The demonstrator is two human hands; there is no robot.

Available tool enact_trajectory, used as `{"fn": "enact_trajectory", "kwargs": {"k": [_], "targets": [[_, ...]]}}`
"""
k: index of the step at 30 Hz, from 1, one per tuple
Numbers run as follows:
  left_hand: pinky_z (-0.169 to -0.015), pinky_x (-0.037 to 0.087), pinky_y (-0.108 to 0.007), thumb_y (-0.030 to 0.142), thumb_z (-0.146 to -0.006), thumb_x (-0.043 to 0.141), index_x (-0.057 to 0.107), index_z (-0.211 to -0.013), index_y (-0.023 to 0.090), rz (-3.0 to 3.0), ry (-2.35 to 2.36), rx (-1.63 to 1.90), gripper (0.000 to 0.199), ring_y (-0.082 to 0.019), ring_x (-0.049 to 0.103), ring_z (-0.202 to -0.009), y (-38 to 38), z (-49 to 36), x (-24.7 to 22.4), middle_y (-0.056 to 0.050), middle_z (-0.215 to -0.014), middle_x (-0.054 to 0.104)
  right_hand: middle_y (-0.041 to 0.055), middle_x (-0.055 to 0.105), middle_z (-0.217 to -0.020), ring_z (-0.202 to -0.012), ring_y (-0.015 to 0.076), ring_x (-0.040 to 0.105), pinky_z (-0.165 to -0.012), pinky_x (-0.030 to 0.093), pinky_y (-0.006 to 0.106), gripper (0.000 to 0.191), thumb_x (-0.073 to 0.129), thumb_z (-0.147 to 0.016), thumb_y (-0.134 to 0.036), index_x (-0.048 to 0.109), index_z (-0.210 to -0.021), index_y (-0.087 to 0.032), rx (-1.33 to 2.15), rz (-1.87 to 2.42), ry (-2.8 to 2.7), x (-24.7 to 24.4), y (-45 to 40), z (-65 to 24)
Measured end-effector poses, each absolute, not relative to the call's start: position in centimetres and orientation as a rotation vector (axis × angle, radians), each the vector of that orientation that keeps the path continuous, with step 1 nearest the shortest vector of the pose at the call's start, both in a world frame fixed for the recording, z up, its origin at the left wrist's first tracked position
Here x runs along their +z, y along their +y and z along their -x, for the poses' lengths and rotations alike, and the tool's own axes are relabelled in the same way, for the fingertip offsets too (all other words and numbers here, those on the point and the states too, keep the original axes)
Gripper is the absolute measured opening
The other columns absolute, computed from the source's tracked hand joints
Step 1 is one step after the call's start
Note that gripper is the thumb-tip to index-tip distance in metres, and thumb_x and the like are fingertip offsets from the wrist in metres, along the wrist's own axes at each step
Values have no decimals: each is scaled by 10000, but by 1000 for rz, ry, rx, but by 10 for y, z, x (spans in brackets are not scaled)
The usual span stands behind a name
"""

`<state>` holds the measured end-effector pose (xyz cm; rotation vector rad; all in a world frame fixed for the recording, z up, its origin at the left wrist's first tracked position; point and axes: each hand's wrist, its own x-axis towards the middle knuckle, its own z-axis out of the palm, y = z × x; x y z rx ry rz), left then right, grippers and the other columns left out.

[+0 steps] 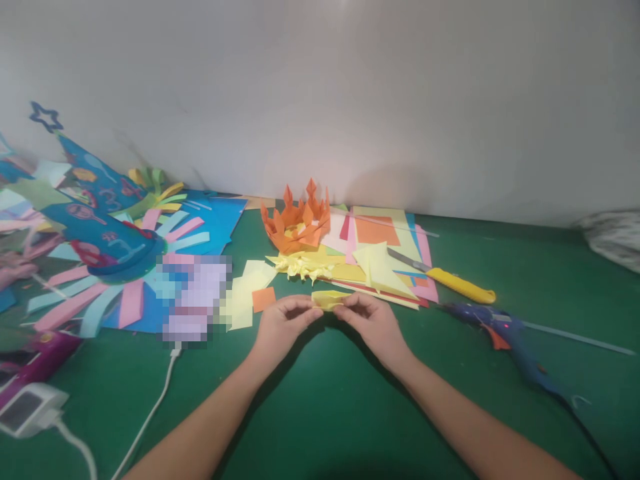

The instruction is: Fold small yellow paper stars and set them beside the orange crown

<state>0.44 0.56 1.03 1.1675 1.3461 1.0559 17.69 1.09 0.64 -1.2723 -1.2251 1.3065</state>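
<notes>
A small piece of yellow paper (327, 300) is stretched between my two hands, just above the green table. My left hand (287, 319) pinches its left end between thumb and fingers. At the other end, my right hand (370, 323) pinches it the same way. Right behind the paper lie several crumpled-looking pale yellow folded pieces (305, 265). Farther back stands an orange folded-paper crown (297, 223). Pale yellow paper squares (245, 293) and a small orange square (263, 299) lie beside my left hand.
A yellow box cutter (460, 285) rests by stacked coloured sheets (400, 230), its blade pointing left. A blue glue gun (505, 333) with a cord lies at right. Blue paper cone hats (105, 233) stand at left, near a white cable (165, 387) and white charger (33, 408).
</notes>
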Motion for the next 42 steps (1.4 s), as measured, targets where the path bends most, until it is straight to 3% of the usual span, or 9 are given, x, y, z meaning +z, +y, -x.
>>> {"fn": "enact_trajectory", "kwargs": {"k": [5,11,16,22,28,33,42], "targets": [[-812,485,-308,328,-630,732,712,-660,184,-1202,1392,1062,149,-196,626,-864,5,-5,11,-47,-869,699,-10,613,-628,-608,137,558,-624,470,272,337,746,-601,-471,583,-622,-177,1312,1281,-1233,6,10,-177],[-580,470,-236,371,-656,711,657,-660,149,-1168,1346,1026,228,-134,592,-624,4,-6,9,-23,-693,661,-10,600,-583,-564,130,547,-572,451,260,383,706,-640,-520,541,-605,-177,1301,1272,-1291,6,9,-177],[-569,469,-228,366,-656,713,615,-678,146,-1148,1360,1015,242,-130,608,-619,2,-7,8,-17,-675,660,-5,616,-591,-566,132,568,-570,458,257,382,734,-625,-492,506,-640,-185,1332,1251,-1246,5,9,-176],[-551,486,-202,315,-591,771,423,-694,183,-993,1182,1097,385,-102,630,-560,4,-9,13,59,-603,588,-9,620,-602,-566,141,589,-546,461,252,413,756,-591,-496,482,-665,-197,1354,1264,-1229,8,9,-176],[-566,492,-197,327,-627,751,542,-845,159,-986,1163,1038,345,-80,606,-548,5,-8,12,56,-625,576,-29,620,-627,-569,129,585,-577,474,253,402,737,-642,-479,474,-785,-210,1428,1185,-1210,7,9,-177],[-584,489,-203,320,-640,743,584,-801,147,-989,1161,1033,285,-80,599,-572,5,-8,10,24,-672,608,-2,645,-709,-608,127,594,-628,491,265,364,716,-678,-461,556,-860,-189,1461,1173,-1227,6,10,-178],[-533,420,-184,268,-668,705,582,-715,160,-1076,1193,1015,171,-77,536,-558,3,-7,13,36,-608,571,-6,623,-650,-568,115,566,-571,470,244,301,710,-695,-438,594,-777,-173,1451,1151,-1238,3,10,-179]]}}
